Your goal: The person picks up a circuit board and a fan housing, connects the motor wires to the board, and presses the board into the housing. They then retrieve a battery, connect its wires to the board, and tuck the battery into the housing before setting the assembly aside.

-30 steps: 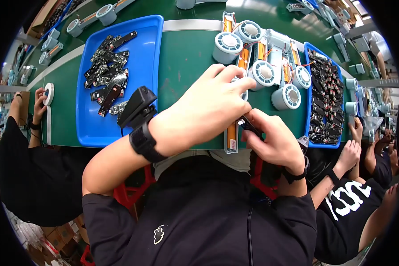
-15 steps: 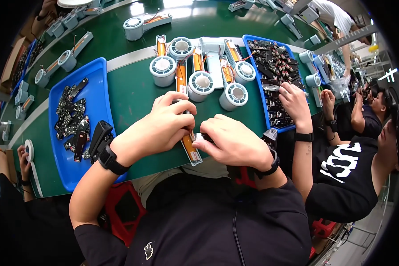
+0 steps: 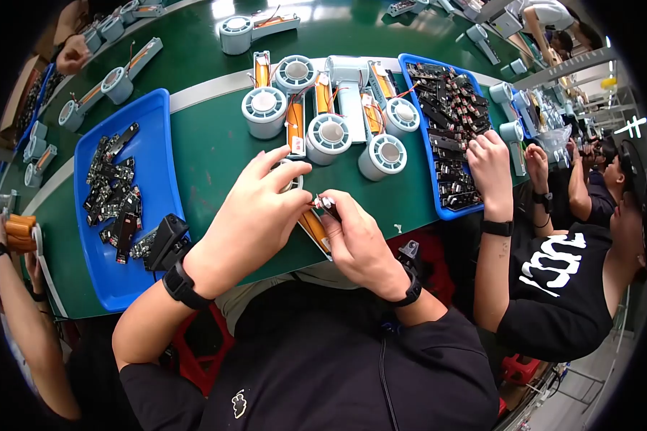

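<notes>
Just in front of me a light-blue handheld fan unit with an orange battery [image 3: 313,231] in its handle lies partly hidden under both hands. My left hand [image 3: 255,208] reaches over its round head, thumb and forefinger pinched at the small parts, the other fingers raised; what the pinch holds is too small to make out. My right hand [image 3: 363,241] grips a small dark circuit board [image 3: 328,204] with white connectors, close against the left fingertips. Beyond the hands, several similar fan units [image 3: 328,136] with orange batteries and thin wires stand grouped on the green table [image 3: 212,161].
A blue tray [image 3: 167,136] with circuit boards lies left, a black device [image 3: 167,241] over its edge. Another blue tray [image 3: 449,214] of boards lies right, a co-worker's hand [image 3: 490,165] at it. More fan units [image 3: 236,34] sit beyond the pale strip. Another person's arm [image 3: 32,337] is far left.
My right hand has turned, bringing the circuit board up to my left fingertips. My left fingers have spread, showing part of the fan head. The co-worker's hand has shifted slightly at the right tray.
</notes>
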Tool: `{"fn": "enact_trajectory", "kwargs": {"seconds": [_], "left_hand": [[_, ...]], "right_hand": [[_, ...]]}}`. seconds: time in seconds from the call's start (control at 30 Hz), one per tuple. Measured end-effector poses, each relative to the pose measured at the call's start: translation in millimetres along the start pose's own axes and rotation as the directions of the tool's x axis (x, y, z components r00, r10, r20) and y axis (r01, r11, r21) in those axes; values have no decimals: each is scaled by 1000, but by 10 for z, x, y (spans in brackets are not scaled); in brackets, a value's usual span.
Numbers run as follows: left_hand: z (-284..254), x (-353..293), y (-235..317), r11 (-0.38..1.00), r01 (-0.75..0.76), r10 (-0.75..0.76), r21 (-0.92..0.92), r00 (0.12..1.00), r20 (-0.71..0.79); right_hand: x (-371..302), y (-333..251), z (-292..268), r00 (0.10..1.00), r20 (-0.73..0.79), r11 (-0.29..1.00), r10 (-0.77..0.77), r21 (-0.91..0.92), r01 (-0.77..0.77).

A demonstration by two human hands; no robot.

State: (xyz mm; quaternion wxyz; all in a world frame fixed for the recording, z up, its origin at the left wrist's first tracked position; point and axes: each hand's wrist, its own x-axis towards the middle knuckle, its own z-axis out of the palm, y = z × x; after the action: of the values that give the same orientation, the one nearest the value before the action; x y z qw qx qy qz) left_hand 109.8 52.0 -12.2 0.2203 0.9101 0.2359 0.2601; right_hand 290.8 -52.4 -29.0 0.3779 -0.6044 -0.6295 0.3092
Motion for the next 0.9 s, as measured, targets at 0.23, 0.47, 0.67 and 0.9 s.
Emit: {"fn": "enact_trajectory", "kwargs": {"seconds": [0.23, 0.47, 0.67, 0.9], "left_hand": [[-252, -224, 244, 950, 19, -6, 311, 999, -45], [-580, -598, 609, 925, 45, -24, 376, 998, -62], [-563, -705, 864, 909, 114, -157, 401, 985, 76], [-393, -925, 855, 870, 112, -88, 480, 994, -71]], "right_hand": [[-52, -254, 210, 994, 105, 999, 33, 29, -36], [-424, -884, 354, 988, 114, 992, 103, 64, -111], [-635, -910, 475, 997, 70, 1000, -26, 9, 25], [-772, -866, 583, 997, 62, 999, 39, 2, -39]]}}
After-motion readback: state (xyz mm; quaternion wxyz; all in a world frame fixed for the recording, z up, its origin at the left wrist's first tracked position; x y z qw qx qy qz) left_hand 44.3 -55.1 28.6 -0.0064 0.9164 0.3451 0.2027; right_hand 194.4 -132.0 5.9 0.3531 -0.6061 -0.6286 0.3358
